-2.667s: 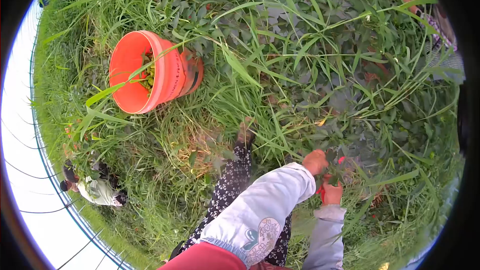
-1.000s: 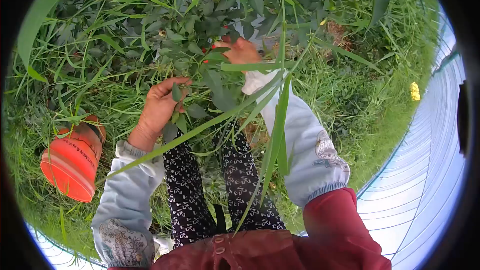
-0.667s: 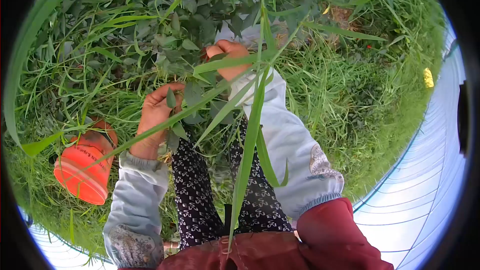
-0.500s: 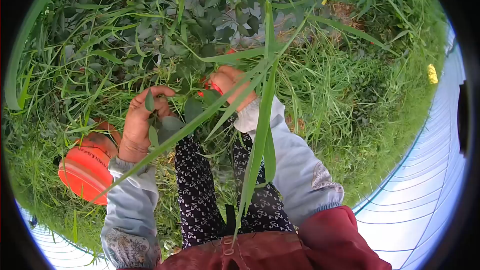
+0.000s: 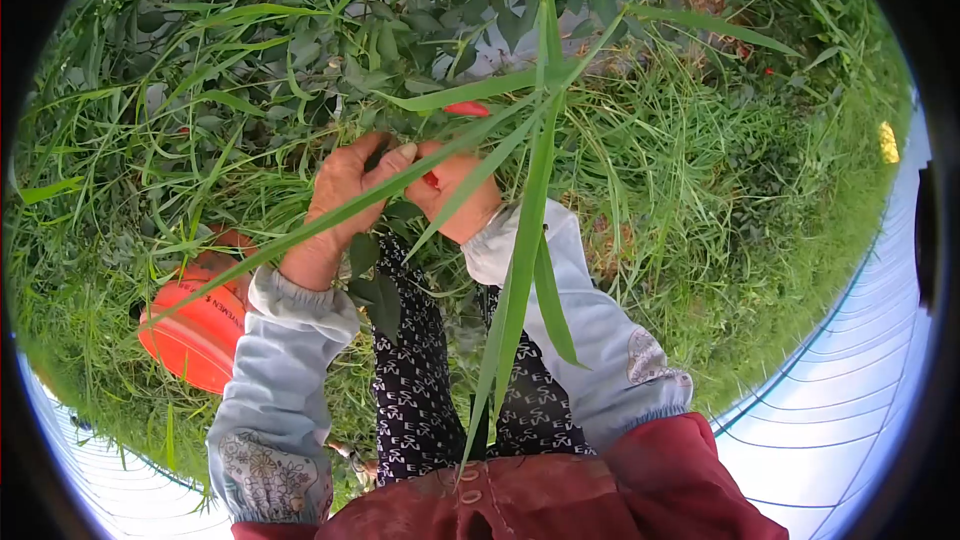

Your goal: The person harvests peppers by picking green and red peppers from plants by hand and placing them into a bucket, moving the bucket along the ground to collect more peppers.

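My right hand (image 5: pixel 456 192) is curled closed round a red chili pepper (image 5: pixel 431 180), part of which shows between the fingers. Right beside it, my left hand (image 5: pixel 348 188) has its fingers bent together, its thumb reaching to the right hand. What those left fingers hold, if anything, is hidden. Just above the right hand another red chili pepper (image 5: pixel 466 109) shows among the leaves. Dark green leaves (image 5: pixel 378 302) hang under the left hand.
A red bucket (image 5: pixel 195 330) lies tilted in the grass at the left. Long grass blades (image 5: pixel 535 270) cross the view in front of my right sleeve. Pale sheeting (image 5: pixel 830 380) curves along the right side. A yellow object (image 5: pixel 888 143) is at the far right.
My left hand has moved right and up to meet my right hand, and its fingers have closed in. The red pepper above the right hand now shows more fully.
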Motion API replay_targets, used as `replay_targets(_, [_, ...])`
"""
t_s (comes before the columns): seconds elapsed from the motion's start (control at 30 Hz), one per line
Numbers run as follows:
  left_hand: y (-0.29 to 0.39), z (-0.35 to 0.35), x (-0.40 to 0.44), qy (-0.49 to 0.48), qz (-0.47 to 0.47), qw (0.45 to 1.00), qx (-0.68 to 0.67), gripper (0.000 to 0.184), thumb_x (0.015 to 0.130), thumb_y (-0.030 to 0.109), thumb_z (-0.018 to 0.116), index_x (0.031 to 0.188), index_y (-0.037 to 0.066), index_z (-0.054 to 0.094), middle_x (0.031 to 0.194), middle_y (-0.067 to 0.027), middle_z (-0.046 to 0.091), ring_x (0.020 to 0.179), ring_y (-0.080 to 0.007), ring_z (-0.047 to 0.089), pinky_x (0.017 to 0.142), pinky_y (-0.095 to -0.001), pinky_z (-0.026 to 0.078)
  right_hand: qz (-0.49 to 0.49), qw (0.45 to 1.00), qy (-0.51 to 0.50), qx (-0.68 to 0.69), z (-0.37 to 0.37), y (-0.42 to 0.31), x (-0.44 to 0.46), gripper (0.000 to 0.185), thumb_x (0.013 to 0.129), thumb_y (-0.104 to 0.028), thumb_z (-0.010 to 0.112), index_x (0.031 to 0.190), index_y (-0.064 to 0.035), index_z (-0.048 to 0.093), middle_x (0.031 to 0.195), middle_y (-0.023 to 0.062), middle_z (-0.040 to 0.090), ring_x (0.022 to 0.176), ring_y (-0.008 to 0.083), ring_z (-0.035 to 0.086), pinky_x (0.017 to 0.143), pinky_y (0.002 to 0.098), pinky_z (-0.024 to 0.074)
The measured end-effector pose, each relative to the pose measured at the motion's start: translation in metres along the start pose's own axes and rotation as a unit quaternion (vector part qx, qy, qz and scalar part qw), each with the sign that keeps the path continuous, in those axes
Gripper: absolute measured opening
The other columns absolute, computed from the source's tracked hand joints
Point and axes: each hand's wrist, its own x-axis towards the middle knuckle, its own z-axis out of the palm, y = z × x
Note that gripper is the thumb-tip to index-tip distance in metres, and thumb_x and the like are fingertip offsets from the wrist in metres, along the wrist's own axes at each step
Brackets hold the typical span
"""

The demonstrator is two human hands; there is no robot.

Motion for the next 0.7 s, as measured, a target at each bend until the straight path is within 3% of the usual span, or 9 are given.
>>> replay_targets(0.03, [-0.007, 0.006, 0.005, -0.056, -0.019, 0.997, -0.038, 0.04, 0.085, 0.032, 0.06, 0.098, -0.006, 0.059, 0.078, -0.0092, 0.063, 0.072, -0.011, 0.055, 0.065, -0.0259, 0.046, -0.08, 0.992, 0.038, -0.087, 0.009, -0.002, -0.001, 0.023, 0.075, -0.019, 0.061, 0.094, -0.0067, 0.054, 0.074, 0.0123, 0.06, 0.069, 0.0315, 0.059, 0.061, 0.0396, 0.0471])
replay_targets(0.2, [-0.029, 0.016, -0.015, -0.067, -0.053, 0.984, -0.156, 0.039, 0.087, 0.033, 0.057, 0.098, -0.004, 0.059, 0.077, -0.0097, 0.063, 0.068, -0.0148, 0.056, 0.067, -0.0279, 0.046, -0.039, 0.996, 0.035, -0.067, 0.014, -0.016, -0.023, 0.024, 0.072, -0.021, 0.064, 0.085, -0.0033, 0.056, 0.071, 0.0134, 0.06, 0.066, 0.0297, 0.061, 0.06, 0.038, 0.048])
replay_targets(0.27, [-0.033, 0.019, -0.032, 0.024, 0.009, 0.999, 0.032, 0.021, 0.088, 0.016, 0.055, 0.1, -0.001, 0.059, 0.08, -0.0037, 0.061, 0.072, -0.0085, 0.052, 0.067, -0.0246, 0.045, -0.029, 0.983, 0.019, -0.178, 0.013, -0.027, -0.034, 0.019, 0.072, -0.022, 0.064, 0.075, -0.0056, 0.054, 0.068, 0.013, 0.059, 0.063, 0.0326, 0.058, 0.056, 0.0414, 0.0462])
replay_targets(0.33, [-0.026, 0.019, -0.047, 0.075, 0.007, 0.994, 0.073, 0.017, 0.087, 0.013, 0.053, 0.093, -0.002, 0.058, 0.07, -0.0061, 0.058, 0.065, -0.0098, 0.05, 0.062, -0.0259, 0.044, -0.029, 0.98, -0.007, -0.197, 0.008, -0.047, -0.043, 0.021, 0.072, -0.027, 0.062, 0.072, -0.0073, 0.054, 0.068, 0.0122, 0.059, 0.063, 0.0306, 0.059, 0.056, 0.0422, 0.0465])
replay_targets(0.43, [-0.005, 0.013, -0.07, 0.078, 0.035, 0.988, 0.13, 0.022, 0.086, 0.018, 0.054, 0.091, -0.003, 0.056, 0.07, -0.0185, 0.057, 0.062, -0.0261, 0.055, 0.06, -0.0336, 0.044, -0.119, 0.964, -0.01, -0.236, 0.003, -0.063, -0.056, 0.023, 0.074, -0.029, 0.058, 0.068, -0.0069, 0.055, 0.067, 0.01, 0.059, 0.063, 0.0313, 0.058, 0.055, 0.0407, 0.0466])
replay_targets(0.47, [0.003, 0.013, -0.079, 0.082, 0.037, 0.988, 0.129, 0.022, 0.086, 0.018, 0.054, 0.091, -0.003, 0.056, 0.07, -0.0185, 0.057, 0.062, -0.0261, 0.055, 0.06, -0.0336, 0.044, -0.124, 0.963, -0.01, -0.238, -0.001, -0.069, -0.064, 0.023, 0.074, -0.029, 0.058, 0.068, -0.0069, 0.055, 0.067, 0.01, 0.059, 0.063, 0.0313, 0.058, 0.055, 0.0407, 0.0466])
replay_targets(0.53, [0.014, 0.011, -0.091, 0.133, 0.063, 0.974, 0.173, 0.025, 0.086, 0.025, 0.053, 0.088, 0.0, 0.057, 0.074, -0.023, 0.059, 0.073, -0.0398, 0.057, 0.065, -0.0429, 0.045, -0.093, 0.961, -0.108, -0.237, -0.017, -0.095, -0.075, 0.02, 0.073, -0.027, 0.058, 0.068, -0.0069, 0.056, 0.067, 0.0091, 0.059, 0.062, 0.0312, 0.058, 0.054, 0.0402, 0.0456])
replay_targets(0.6, [-0.001, -0.016, -0.091, 0.191, 0.006, 0.968, 0.162, 0.026, 0.087, 0.025, 0.052, 0.089, -0.001, 0.057, 0.077, -0.0228, 0.06, 0.075, -0.0382, 0.058, 0.066, -0.042, 0.045, -0.118, 0.973, -0.194, -0.046, -0.025, -0.119, -0.101, 0.011, 0.073, -0.017, 0.058, 0.071, -0.0062, 0.057, 0.059, 0.0081, 0.056, 0.056, 0.0252, 0.057, 0.053, 0.0331, 0.0434])
replay_targets(0.7, [0.026, -0.055, -0.122, 0.131, 0.011, 0.988, 0.078, 0.028, 0.087, 0.025, 0.052, 0.087, -0.002, 0.057, 0.073, -0.0203, 0.059, 0.069, -0.0325, 0.058, 0.065, -0.0382, 0.045, -0.027, 0.961, -0.233, 0.149, -0.035, -0.147, -0.119, 0.01, 0.08, -0.011, 0.054, 0.085, -0.0047, 0.06, 0.067, 0.0043, 0.058, 0.059, 0.0114, 0.055, 0.054, 0.0251, 0.0435])
